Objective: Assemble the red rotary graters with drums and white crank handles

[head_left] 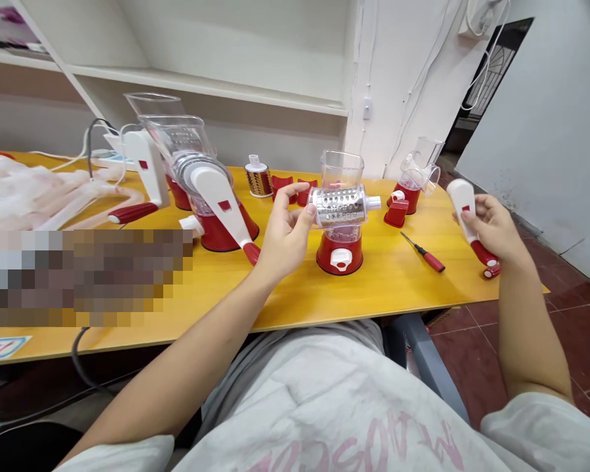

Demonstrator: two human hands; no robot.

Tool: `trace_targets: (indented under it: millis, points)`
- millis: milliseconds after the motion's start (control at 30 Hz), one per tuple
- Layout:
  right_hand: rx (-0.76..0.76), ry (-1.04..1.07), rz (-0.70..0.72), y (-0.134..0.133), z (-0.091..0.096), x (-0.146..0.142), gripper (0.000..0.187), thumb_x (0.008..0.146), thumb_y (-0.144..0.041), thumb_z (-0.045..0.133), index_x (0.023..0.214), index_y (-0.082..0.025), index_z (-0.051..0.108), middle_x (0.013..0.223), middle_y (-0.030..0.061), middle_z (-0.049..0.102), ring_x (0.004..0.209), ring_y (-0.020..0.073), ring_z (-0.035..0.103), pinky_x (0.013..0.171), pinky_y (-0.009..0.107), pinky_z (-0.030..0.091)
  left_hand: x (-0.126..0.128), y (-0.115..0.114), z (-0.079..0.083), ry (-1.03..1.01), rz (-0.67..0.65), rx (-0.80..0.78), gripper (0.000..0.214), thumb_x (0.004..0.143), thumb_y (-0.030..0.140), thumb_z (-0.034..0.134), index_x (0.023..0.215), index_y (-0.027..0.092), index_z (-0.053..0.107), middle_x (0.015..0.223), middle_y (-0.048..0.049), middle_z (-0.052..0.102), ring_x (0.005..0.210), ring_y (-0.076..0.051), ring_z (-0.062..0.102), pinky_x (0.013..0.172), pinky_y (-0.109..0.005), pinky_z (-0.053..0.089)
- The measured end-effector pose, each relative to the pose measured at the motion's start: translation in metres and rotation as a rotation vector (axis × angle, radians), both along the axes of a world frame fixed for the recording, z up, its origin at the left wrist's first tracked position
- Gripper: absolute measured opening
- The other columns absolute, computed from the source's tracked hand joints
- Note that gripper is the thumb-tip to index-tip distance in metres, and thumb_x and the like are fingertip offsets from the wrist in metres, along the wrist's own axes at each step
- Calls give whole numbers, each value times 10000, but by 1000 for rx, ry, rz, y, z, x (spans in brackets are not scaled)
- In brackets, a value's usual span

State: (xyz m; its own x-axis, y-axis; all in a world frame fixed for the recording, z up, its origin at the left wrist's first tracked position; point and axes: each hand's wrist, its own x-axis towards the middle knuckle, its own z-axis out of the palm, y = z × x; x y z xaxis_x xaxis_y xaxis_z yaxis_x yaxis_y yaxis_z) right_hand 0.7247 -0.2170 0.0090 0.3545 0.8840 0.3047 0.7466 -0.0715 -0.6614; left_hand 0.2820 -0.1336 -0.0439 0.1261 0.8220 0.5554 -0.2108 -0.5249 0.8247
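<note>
My left hand [290,233] pinches the left end of a metal grating drum [341,206], thumb in front and index finger above. The drum lies sideways within the clear housing of a rotary grater [338,254] on a red base. Its white shaft sticks out of the housing on the right. Held up over the table's right end is a white crank handle [463,206] with a red grip, and my right hand [494,226] is closed around it. A red-handled screwdriver [425,254] lies on the table between my hands and the grater.
Two assembled graters with cranks [221,229] stand at left. Behind are a spare drum [258,178] and red parts [282,189]. Another grater body [408,193] stands at back right. Plastic bags [24,193] cover the table's left end. A small red-white piece [491,270] lies near the right edge.
</note>
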Motion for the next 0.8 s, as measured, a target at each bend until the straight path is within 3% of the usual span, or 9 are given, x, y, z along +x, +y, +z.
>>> trace_targets:
  millis: [100, 167, 200, 300, 367, 567, 800]
  points:
    - [101, 277, 354, 6, 16, -49, 574, 1112, -722, 709, 1529, -358, 557, 1258, 100, 827, 962, 286, 853, 818, 418, 734, 0, 3, -5, 6, 20, 51, 679, 1093, 782, 808, 1488, 275, 590, 1124, -80, 883, 1126, -321, 907, 938, -431, 724]
    - [147, 635, 684, 21, 16, -84, 764, 945, -798, 936, 1437, -322, 596, 1068, 51, 793, 742, 230, 744, 653, 387, 686, 0, 7, -9, 18, 39, 95, 679, 1104, 788, 789, 1492, 268, 591, 1070, -71, 873, 1035, -306, 908, 912, -433, 730]
    - [148, 760, 769, 29, 13, -100, 747, 911, -792, 990, 1336, -301, 619, 992, 28, 768, 674, 194, 688, 581, 338, 637, 0, 9, -11, 24, 47, 113, 672, 1110, 786, 782, 1492, 268, 590, 1047, -65, 867, 987, -297, 905, 892, -429, 730]
    - [147, 961, 830, 56, -4, -129, 724, 936, -890, 933, 1046, -239, 635, 816, 2, 692, 554, 120, 559, 459, 245, 503, 0, 14, -14, 28, 43, 132, 623, 1135, 758, 763, 1484, 273, 587, 1022, -52, 859, 908, -274, 893, 848, -412, 730]
    - [144, 1021, 827, 69, -16, -132, 729, 964, -902, 899, 978, -219, 644, 767, -1, 677, 521, 99, 520, 433, 221, 456, 0, 15, -15, 17, 21, 138, 614, 1135, 755, 764, 1472, 272, 588, 1034, -55, 866, 910, -273, 899, 842, -407, 736]
    - [105, 1073, 887, 77, -38, -118, 565, 1056, -738, 903, 1054, -212, 697, 803, 3, 744, 545, 107, 546, 443, 212, 437, 1, 16, -16, -18, 26, 137, 591, 1130, 717, 793, 1465, 266, 608, 1091, -70, 884, 988, -285, 919, 905, -416, 756]
    - [16, 1069, 1035, 73, -51, -117, 531, 987, -614, 1009, 1130, -194, 717, 895, 17, 799, 553, 98, 518, 452, 207, 448, -2, 21, -15, -58, 8, 124, 613, 1086, 685, 874, 1453, 265, 619, 1043, -50, 882, 966, -275, 914, 938, -418, 765]
